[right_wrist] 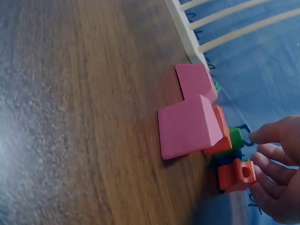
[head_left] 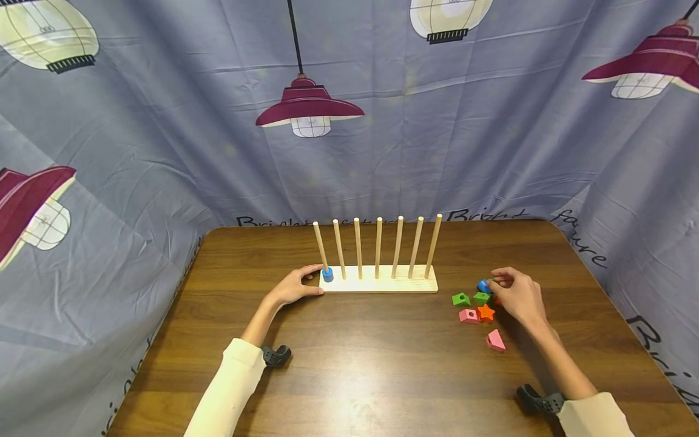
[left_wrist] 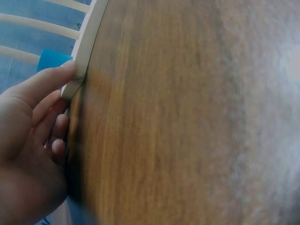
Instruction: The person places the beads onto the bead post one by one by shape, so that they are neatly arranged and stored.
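Note:
A wooden peg board (head_left: 377,285) with several upright dowels stands mid-table. Around its leftmost dowel sits a blue block with a rounded side (head_left: 327,275). My left hand (head_left: 293,286) holds the board's left end, the thumb on the front edge and the fingers behind. To the right, my right hand (head_left: 517,295) is over a group of small blocks, its fingertips right at a blue block (head_left: 483,286). In the right wrist view its thumb and loosely bent fingers stand apart beside an orange-red block with a hole (right_wrist: 236,176); nothing shows between them.
Near the right hand lie green blocks (head_left: 461,299), an orange star (head_left: 485,313) and pink blocks (head_left: 468,315), one pink block (head_left: 495,340) closer to me. The brown table (head_left: 371,364) ends at a grey-blue curtain (head_left: 377,170) printed with lamps.

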`<state>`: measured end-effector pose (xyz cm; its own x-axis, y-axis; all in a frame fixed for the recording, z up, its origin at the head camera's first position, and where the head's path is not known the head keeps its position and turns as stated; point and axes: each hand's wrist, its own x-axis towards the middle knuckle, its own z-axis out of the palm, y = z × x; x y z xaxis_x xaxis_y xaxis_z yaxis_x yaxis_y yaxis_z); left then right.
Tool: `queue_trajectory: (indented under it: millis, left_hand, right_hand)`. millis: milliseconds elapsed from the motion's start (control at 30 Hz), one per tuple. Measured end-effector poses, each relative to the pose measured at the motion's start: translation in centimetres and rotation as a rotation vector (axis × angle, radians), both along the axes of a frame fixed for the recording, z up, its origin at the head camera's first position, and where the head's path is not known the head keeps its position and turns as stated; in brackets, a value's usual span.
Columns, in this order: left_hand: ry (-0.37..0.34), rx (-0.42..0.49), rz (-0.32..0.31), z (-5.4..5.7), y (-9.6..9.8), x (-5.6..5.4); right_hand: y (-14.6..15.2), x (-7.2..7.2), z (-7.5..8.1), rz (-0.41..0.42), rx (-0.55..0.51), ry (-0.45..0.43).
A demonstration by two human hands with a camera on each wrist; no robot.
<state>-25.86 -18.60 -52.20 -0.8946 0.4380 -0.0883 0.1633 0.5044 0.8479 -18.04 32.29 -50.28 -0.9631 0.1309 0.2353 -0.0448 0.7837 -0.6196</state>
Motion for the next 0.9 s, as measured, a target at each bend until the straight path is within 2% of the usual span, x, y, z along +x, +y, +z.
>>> queue_trajectory:
  millis: [367,667,900]
  left_hand:
    - [0.012,0.016,-0.004,-0.2,-0.1,-0.2]
    - [0.0,0.021,0.003,-0.3,-0.1,-0.3]
    - [0.001,0.009,-0.004,-0.2,-0.1,-0.2]
  right_hand:
    - [-0.1,-0.5,-0.3,0.035,0.078,-0.053]
    - [-0.6,-1.3,0.4,0.032,0.118,-0.217]
    - [-0.8,-1.7,0.3,0.078,0.2,-0.154]
